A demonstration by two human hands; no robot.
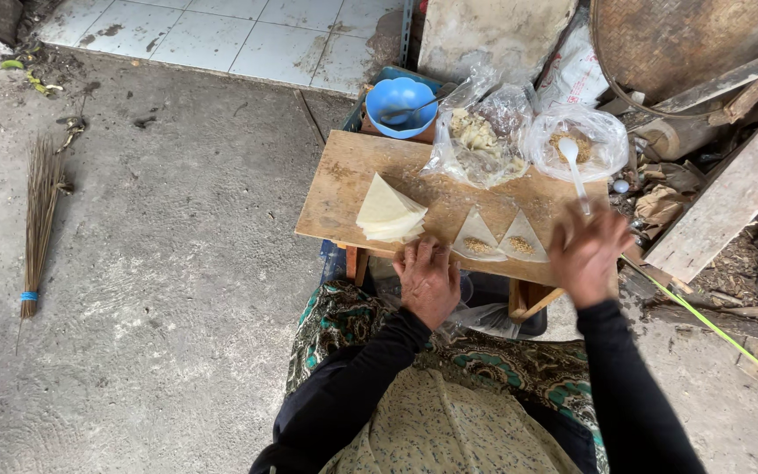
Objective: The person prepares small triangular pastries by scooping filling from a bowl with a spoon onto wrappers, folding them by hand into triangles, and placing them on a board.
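The left hand (429, 279) rests flat, palm down and empty, on the near edge of the wooden board (344, 189), just beside a stack of triangular wrappers (388, 213). The right hand (587, 252) grips the handle of a white spoon (571, 158), whose bowl lies in an open plastic bag of filling (603, 140). Two triangular wrappers (500, 239), each carrying a small mound of filling, lie between the hands. A blue bowl (401, 104) stands behind the board

Left hand (428, 279) lies flat, palm down, fingers (423, 253) spread; right hand (586, 253) raised, fingers blurred, both forearms extended.
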